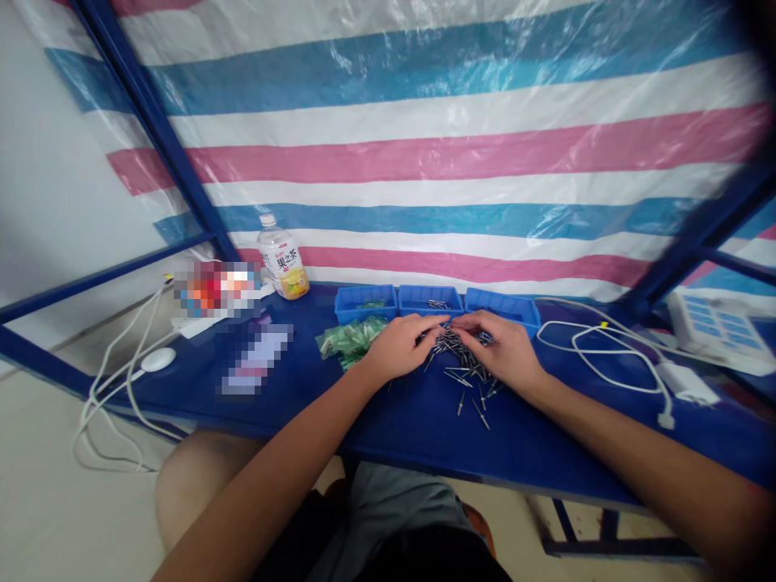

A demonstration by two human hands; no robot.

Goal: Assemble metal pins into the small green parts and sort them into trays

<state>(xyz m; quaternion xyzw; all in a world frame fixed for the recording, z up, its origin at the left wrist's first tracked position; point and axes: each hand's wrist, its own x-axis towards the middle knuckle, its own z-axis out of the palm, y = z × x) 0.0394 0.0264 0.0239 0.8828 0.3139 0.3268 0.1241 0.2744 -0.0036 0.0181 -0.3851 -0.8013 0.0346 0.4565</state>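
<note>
You're seemingly sorting rivets (461, 354), left hand (401, 346) and right hand (506, 346) over them, near the counter's (400, 428) back-edge trays (409, 306); can't tell if fingers grip any. Next likely needs precise pinching.

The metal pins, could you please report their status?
Left hand and right hand at the metal pins. Grip unclear. Pins heaped, some scattered nearer the camera. Blue bins close behind.

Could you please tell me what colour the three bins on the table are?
The three bins are blue, showing best in the head view.
</note>
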